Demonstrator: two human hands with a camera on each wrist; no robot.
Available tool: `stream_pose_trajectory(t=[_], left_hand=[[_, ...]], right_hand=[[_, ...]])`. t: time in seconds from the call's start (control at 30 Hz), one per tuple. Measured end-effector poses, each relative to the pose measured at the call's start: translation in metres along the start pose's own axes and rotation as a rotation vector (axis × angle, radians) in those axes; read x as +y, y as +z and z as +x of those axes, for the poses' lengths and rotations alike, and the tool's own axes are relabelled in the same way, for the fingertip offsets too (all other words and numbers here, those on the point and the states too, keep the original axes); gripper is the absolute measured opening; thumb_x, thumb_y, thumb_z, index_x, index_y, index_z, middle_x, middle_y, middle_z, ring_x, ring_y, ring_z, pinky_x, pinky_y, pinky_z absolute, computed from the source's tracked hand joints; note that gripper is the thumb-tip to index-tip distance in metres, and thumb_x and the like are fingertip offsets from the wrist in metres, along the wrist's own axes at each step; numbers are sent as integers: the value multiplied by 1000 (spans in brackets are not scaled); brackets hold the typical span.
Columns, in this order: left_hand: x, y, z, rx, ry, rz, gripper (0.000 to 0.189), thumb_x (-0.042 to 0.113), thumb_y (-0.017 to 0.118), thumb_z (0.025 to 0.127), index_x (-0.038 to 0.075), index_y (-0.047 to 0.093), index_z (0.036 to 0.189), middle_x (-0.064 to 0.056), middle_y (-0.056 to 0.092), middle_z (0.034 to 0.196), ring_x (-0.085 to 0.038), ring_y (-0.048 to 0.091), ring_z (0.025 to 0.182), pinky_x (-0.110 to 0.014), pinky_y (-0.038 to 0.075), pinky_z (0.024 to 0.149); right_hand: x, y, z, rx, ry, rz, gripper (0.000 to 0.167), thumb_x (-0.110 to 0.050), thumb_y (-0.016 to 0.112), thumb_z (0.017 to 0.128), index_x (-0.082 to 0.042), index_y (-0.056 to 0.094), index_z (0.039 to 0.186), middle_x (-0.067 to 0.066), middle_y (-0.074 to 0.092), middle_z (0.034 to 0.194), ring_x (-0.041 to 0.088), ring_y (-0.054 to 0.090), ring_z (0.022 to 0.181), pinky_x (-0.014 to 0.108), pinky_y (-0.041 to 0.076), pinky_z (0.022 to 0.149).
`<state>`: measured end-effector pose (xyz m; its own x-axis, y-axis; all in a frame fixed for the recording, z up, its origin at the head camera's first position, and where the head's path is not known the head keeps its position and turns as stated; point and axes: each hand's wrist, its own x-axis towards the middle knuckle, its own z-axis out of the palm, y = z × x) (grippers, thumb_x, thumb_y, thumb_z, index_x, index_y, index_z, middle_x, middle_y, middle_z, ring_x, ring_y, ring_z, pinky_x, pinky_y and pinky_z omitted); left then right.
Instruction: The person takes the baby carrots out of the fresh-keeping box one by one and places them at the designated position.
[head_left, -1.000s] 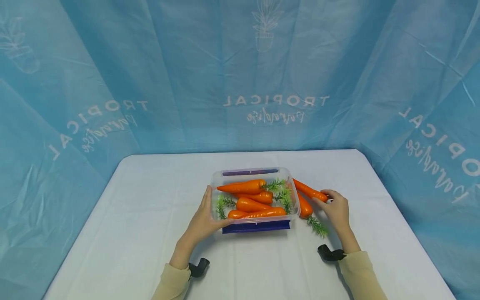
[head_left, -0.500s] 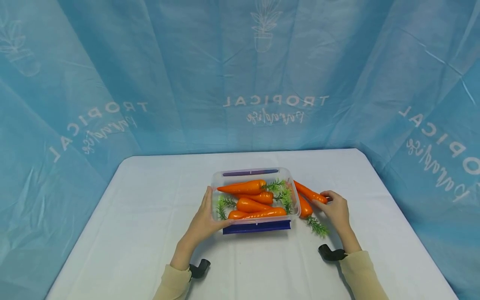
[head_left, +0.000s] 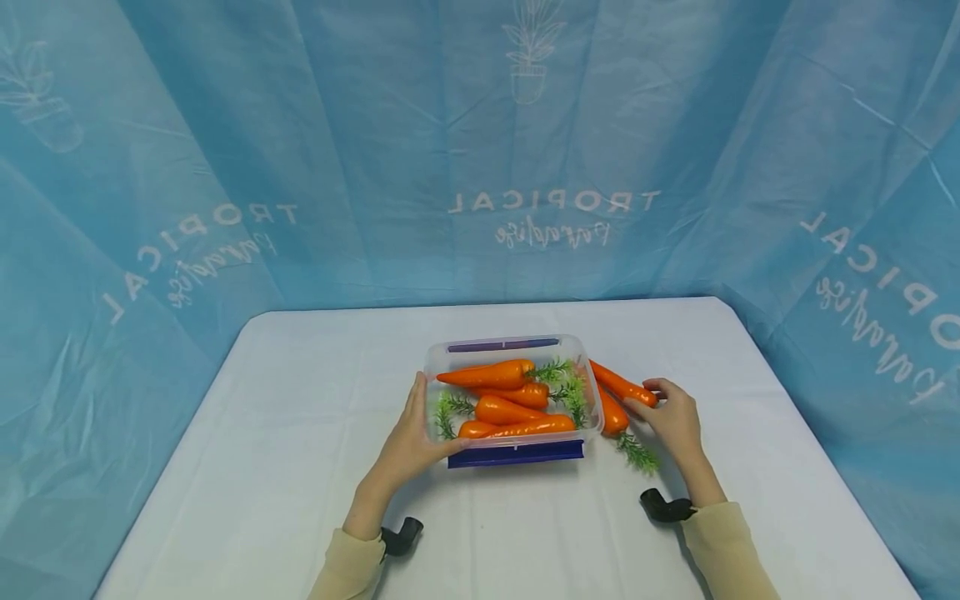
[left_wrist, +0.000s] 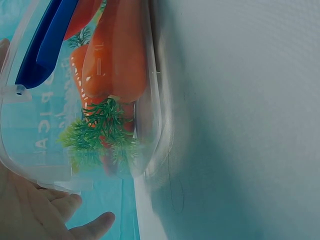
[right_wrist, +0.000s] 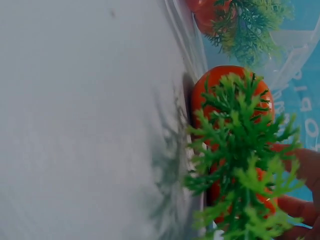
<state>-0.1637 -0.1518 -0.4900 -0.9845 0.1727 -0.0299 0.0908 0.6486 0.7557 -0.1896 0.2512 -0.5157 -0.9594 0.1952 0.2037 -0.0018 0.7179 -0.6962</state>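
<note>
A clear plastic food container (head_left: 551,439) stands mid-table, holding several orange carrots (head_left: 486,374) with green leafy tops. My left hand (head_left: 405,446) grips its front-left corner, thumb on the front rim and fingers along the left wall. In the left wrist view the fingers (left_wrist: 95,226) reach past that wall. To the container's right, my right hand (head_left: 675,417) pinches the thick end of a carrot (head_left: 619,384), whose tip points at the container. A second loose carrot (head_left: 613,415) lies just in front of it, its leafy top (right_wrist: 240,145) covering much of the right wrist view.
A blue clip flap (head_left: 515,453) hangs open along the container's front, with another blue flap (head_left: 502,344) at its back. White cloth covers the table (head_left: 315,400). Blue printed curtains (head_left: 555,150) surround the back and sides.
Almost nothing moves. Both hands keep their places on the container and the carrot; the whole view shifts very slightly.
</note>
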Motion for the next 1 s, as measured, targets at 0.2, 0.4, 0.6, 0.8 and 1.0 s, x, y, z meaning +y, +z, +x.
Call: stream_pose_trajectory(t=[0.2, 0.4, 0.6, 0.8, 1.0], left_hand=[[1, 0, 0, 2, 1, 7, 127, 61, 76, 69, 18, -8, 154, -4, -4, 162, -30, 11, 149, -53, 20, 117], [3, -2, -1, 3, 4, 14, 128, 61, 75, 68, 15, -8, 154, -5, -4, 162, -31, 11, 149, -53, 20, 118], [2, -3, -2, 9, -1, 5, 128, 59, 76, 69, 14, -7, 154, -5, -3, 162, -31, 11, 149, -53, 20, 117], [3, -2, -1, 10, 1, -15, 125, 53, 78, 70, 14, -6, 154, -7, -3, 162, -33, 12, 149, -55, 21, 116], [4, -3, -1, -7, 3, -9, 126, 55, 77, 70, 13, -6, 154, -7, -4, 162, -33, 11, 149, -54, 20, 117]], right_hand=[[-1, -2, 3, 41, -45, 13, 37, -17, 76, 80, 7, 65, 107, 25, 67, 104, 38, 63, 94, 43, 52, 78], [-13, -8, 6, 73, -110, 58, 31, -11, 74, 81, 7, 65, 106, 26, 67, 104, 41, 61, 97, 54, 49, 87], [-37, -13, 12, 78, -184, 92, 29, -13, 74, 82, 5, 66, 104, 25, 68, 103, 38, 62, 96, 53, 49, 91], [-63, -12, 13, 43, -220, 160, 29, -10, 71, 84, 5, 65, 108, 25, 67, 107, 38, 60, 100, 54, 48, 92], [-83, -1, 11, 22, -264, 197, 27, -9, 72, 83, 4, 67, 107, 22, 69, 106, 36, 62, 100, 51, 49, 91]])
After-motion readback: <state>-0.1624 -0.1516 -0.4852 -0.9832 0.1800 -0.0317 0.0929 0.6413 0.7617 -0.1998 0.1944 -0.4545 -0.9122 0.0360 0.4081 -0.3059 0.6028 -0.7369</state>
